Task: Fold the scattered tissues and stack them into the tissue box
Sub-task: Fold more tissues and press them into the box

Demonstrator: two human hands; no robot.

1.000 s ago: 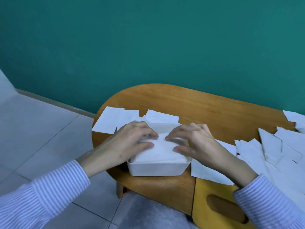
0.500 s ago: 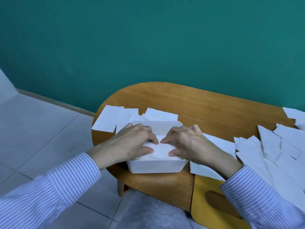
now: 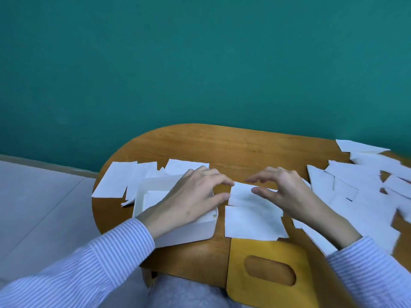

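Tissue box [image 3: 178, 232]: a white open-topped container is set on the wooden surface [image 3: 244, 150] near its front left edge; a folded white tissue [image 3: 153, 197] is seen lying inside it
Left hand [image 3: 193, 196]: held over the box's right half, palm down; the fingers are spread and loosely bent, with the tips reaching past the box's right rim toward the sheet beside it; nothing is gripped
Right hand [image 3: 287, 192]: held palm down over the sheet to the right of the box; the fingers are apart and gently curved, pointing left toward the other hand; whether the tips touch the paper cannot be told
Sheet between the hands [image 3: 251, 196]: a white tissue is laid flat just right of the box; a second sheet [image 3: 251, 223] lies right in front of it, with edges touching or overlapping
Loose tissues, left [image 3: 117, 181]: several are spread behind the box, one overhanging the surface's edge
Loose tissues, right [image 3: 360, 192]: an overlapping scatter is spread across the right end
Lid [image 3: 269, 272]: a yellow-brown panel with an oval slot is placed at the front edge
Sleeves [image 3: 93, 270]: white with fine blue stripes
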